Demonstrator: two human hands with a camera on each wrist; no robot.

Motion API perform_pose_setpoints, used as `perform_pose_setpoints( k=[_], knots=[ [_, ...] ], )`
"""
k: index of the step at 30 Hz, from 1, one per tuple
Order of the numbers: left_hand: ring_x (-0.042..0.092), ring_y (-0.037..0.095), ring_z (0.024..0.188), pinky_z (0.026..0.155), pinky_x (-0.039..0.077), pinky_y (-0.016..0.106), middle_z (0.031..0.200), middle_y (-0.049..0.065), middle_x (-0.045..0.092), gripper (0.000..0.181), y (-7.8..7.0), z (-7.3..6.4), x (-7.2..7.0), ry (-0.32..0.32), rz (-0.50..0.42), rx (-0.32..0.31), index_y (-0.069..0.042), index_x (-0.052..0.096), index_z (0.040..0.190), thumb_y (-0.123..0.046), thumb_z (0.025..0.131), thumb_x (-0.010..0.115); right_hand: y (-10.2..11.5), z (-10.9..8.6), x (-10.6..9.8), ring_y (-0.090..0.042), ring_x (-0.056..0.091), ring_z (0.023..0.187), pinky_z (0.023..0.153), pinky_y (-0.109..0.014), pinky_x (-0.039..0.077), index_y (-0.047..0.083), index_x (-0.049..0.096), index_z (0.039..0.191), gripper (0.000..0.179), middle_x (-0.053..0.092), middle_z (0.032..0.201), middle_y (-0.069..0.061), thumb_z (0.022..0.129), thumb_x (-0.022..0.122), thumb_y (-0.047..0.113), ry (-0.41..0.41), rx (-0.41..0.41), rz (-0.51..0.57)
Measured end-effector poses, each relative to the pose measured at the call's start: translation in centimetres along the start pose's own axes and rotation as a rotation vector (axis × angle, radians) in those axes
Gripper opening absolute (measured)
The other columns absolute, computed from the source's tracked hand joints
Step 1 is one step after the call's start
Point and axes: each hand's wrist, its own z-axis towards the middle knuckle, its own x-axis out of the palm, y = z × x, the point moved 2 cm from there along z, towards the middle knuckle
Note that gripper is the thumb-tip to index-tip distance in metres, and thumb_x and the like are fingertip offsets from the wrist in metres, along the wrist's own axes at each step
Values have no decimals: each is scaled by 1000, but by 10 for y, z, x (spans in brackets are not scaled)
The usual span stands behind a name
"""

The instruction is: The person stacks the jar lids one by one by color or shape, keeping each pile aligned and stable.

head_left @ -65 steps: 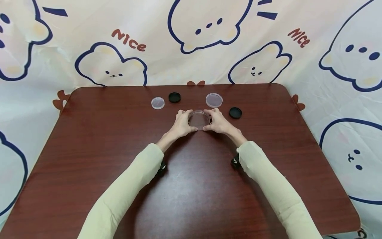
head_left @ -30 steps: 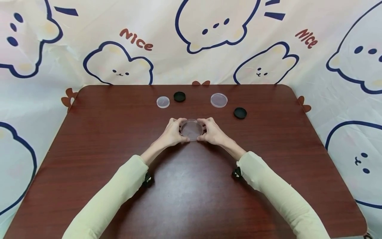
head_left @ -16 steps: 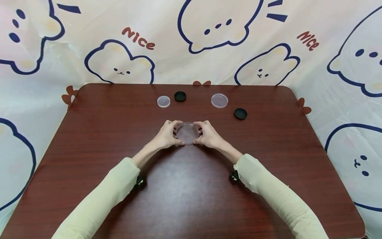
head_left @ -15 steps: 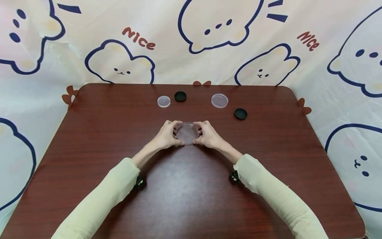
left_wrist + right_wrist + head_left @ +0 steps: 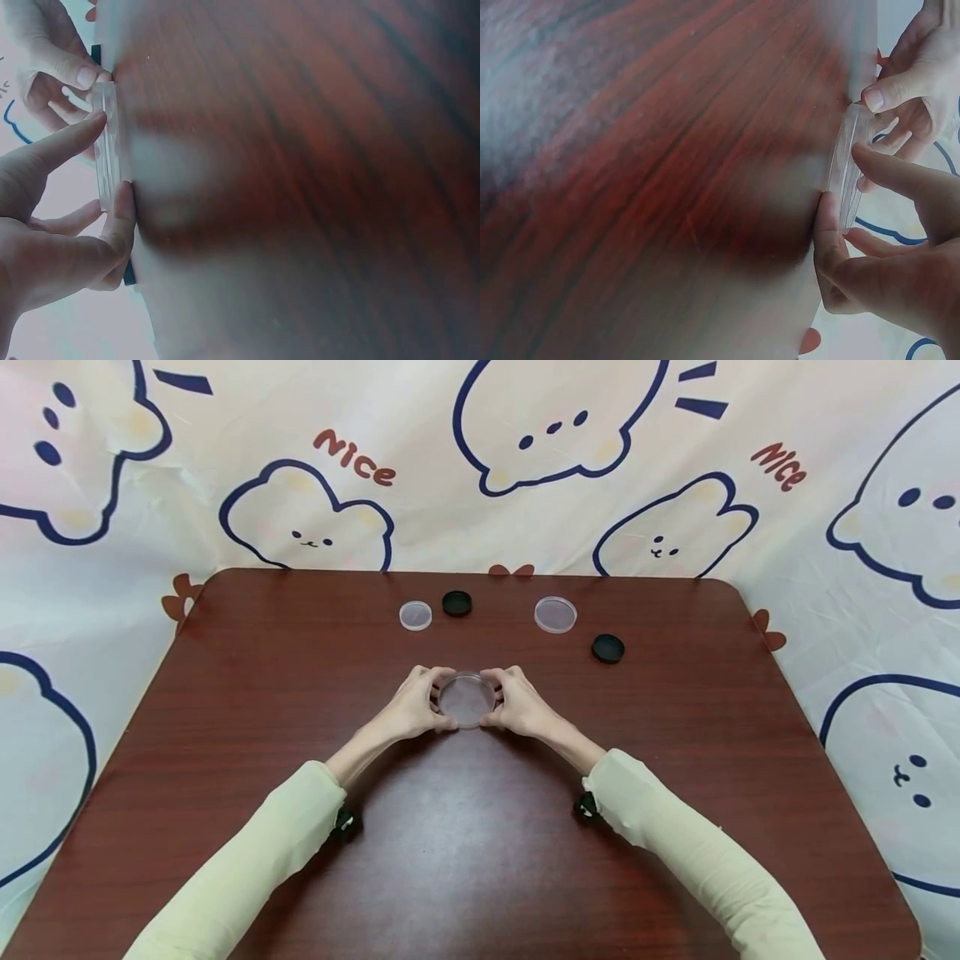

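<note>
A clear round petri dish (image 5: 467, 700) is held level between both hands near the middle of the dark red-brown table, in the head view. My left hand (image 5: 412, 704) grips its left edge, thumb on the near side and fingers on the far side. Opposite it, my right hand (image 5: 519, 703) grips the right edge in the same way. Edge-on in the left wrist view, the petri dish (image 5: 109, 150) shows a thin layered side wall, low over the tabletop. The right wrist view has the petri dish (image 5: 847, 165) between the fingertips of both hands.
Toward the table's back lie a small clear dish (image 5: 416, 616), a black round dish (image 5: 457, 603) and a larger clear dish (image 5: 556, 615). Another black round dish (image 5: 608, 648) lies to the right. A cartoon-print cloth (image 5: 420, 518) hangs behind the table (image 5: 450, 860).
Both hands have brought the petri dish toward me and a little left, away from the dishes at the back. The grip stays the same, and the head view has shifted slightly.
</note>
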Motion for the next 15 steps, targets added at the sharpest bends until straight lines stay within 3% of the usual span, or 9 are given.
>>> perform_pose_setpoints(
  k=[6, 15],
  knots=[
    [60, 29, 90, 78, 52, 32, 118, 24, 41, 78, -1, 1, 1, 12, 12, 28, 2, 47, 137, -1, 69, 85, -2, -2, -2, -25, 56, 98, 80, -28, 50, -1, 49, 136, 72, 44, 119, -20, 72, 83, 4, -13, -11, -4],
    [59, 31, 94, 78, 52, 32, 121, 24, 41, 78, 1, -2, 2, 0, 13, 21, 1, 48, 137, -1, 68, 86, -4, -2, 1, -24, 55, 99, 81, -26, 50, -1, 49, 135, 72, 45, 118, -18, 72, 83, 3, -7, -30, 26]
  ],
)
